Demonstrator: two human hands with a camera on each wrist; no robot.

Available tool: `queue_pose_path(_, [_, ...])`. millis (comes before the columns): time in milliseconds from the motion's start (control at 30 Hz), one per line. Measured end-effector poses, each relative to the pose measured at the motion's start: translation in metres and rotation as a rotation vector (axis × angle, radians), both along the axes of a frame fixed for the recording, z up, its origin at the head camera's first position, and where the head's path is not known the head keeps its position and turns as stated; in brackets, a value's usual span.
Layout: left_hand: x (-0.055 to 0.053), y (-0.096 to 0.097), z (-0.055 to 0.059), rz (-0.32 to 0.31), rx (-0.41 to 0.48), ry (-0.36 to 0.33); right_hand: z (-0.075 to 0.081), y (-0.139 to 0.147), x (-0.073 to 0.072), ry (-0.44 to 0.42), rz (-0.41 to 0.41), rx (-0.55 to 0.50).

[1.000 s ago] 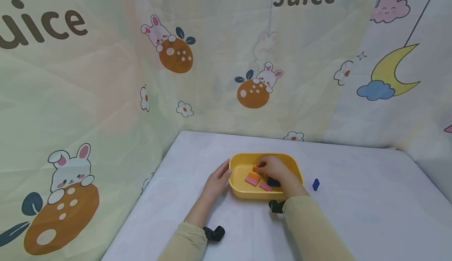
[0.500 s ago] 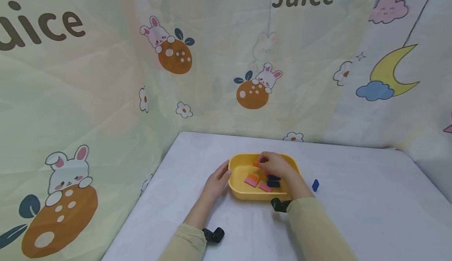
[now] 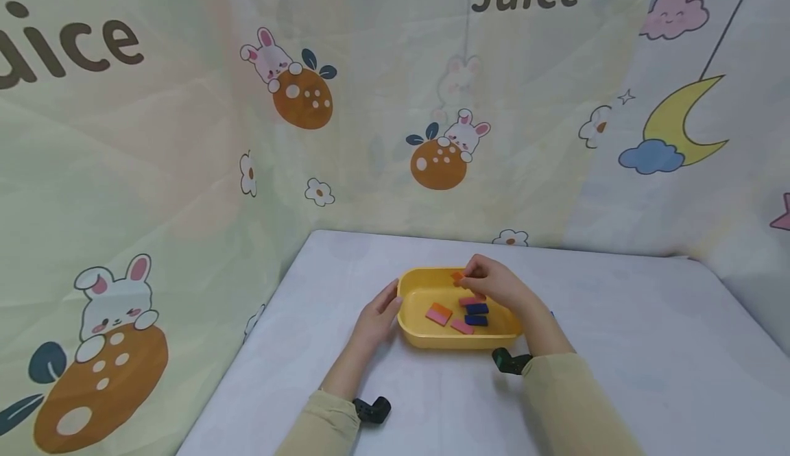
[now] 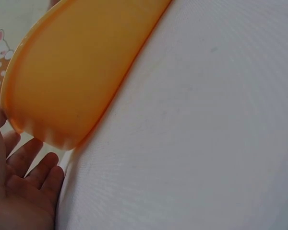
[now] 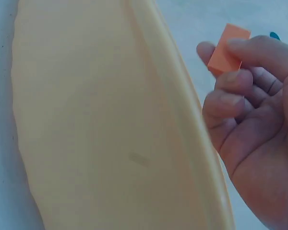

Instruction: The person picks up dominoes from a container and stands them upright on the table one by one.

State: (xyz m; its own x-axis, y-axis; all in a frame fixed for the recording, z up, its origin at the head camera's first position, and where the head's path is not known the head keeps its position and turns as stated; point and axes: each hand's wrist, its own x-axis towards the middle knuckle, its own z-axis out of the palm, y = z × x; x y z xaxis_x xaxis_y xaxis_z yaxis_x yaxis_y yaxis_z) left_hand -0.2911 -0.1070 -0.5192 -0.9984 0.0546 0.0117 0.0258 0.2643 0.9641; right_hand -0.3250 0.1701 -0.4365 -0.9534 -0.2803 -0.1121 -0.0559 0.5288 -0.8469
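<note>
A yellow oval tray (image 3: 412,331) sits on the white table (image 3: 617,346). Inside it lie several small flat tiles: a pink-and-orange one (image 3: 439,314), a pink one (image 3: 461,327) and dark blue ones (image 3: 476,315). My right hand (image 3: 494,284) hovers over the tray's far side and pinches a small orange tile (image 3: 457,277) (image 5: 227,47) between thumb and fingers. My left hand (image 3: 376,319) (image 4: 19,191) rests with straight fingers against the tray's left outer wall (image 4: 67,81).
Printed cloth walls (image 3: 185,134) enclose the table at the back and left. The table's left edge (image 3: 247,353) runs close to my left forearm. Black wrist mounts (image 3: 370,410) sit on both sleeves.
My right hand has lifted the orange tile out of the tray's middle and moved it toward the far rim. The left hand has stayed at the tray's side.
</note>
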Motion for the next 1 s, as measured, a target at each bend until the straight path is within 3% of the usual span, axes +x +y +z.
queue_pose_path(167, [0.000, 0.000, 0.000, 0.005, -0.009, 0.001, 0.003, 0.008, 0.004, 0.015, 0.026, -0.047])
queue_pose_path(367, [0.000, 0.001, 0.001, 0.014, -0.012, -0.021, 0.013, 0.028, 0.010, 0.023, 0.001, -0.074])
queue_pose_path(567, [0.001, 0.002, 0.002, 0.020, -0.018, -0.036, 0.020, 0.058, 0.021, 0.044, -0.056, -0.005])
queue_pose_path(800, [0.001, 0.002, 0.001, 0.027, -0.008, -0.032, 0.020, 0.087, 0.036, 0.136, -0.083, 0.113])
queue_pose_path(1000, [-0.001, 0.002, -0.001, 0.026, 0.003, -0.042, 0.016, 0.109, 0.050, 0.153, -0.127, 0.129])
